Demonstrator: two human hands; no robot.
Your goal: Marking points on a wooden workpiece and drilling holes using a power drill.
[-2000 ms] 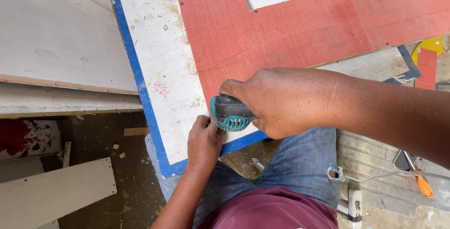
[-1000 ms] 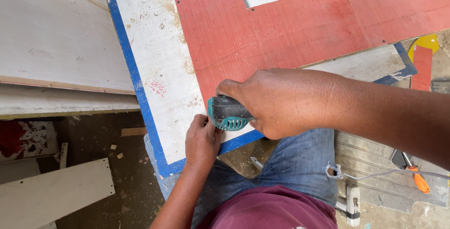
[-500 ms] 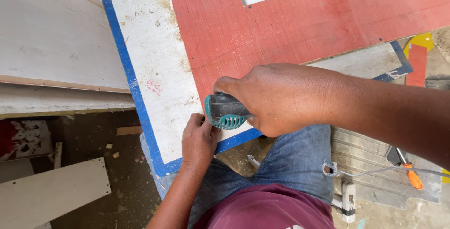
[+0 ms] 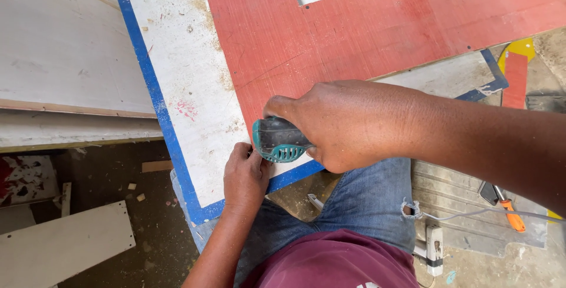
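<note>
Head cam looking straight down at my lap here. Got my right hand (image 4: 348,124) wrapped tight around the top of a power tool (image 4: 279,141), teal and dark grey with vent slots on the end. Fingers are fully curled over it, so most of the body is hidden under my palm, and I can't tell what the business end looks like. It's sitting on the near edge of the red board (image 4: 354,28), right at the bottom corner of the wider part.

Left hand (image 4: 244,176) is lower down, fingers bent and pressed flat against the white panel (image 4: 177,46) with the blue border, just beside the tool and touching its end. It's not gripping anything, just bearing down.

Red board lies on top of the white panel, with sawdust scattered across the top left. Off to my right on the floor there's an orange-handled screwdriver (image 4: 510,214) and a white power strip (image 4: 434,249) near my jeans (image 4: 365,199).
</note>
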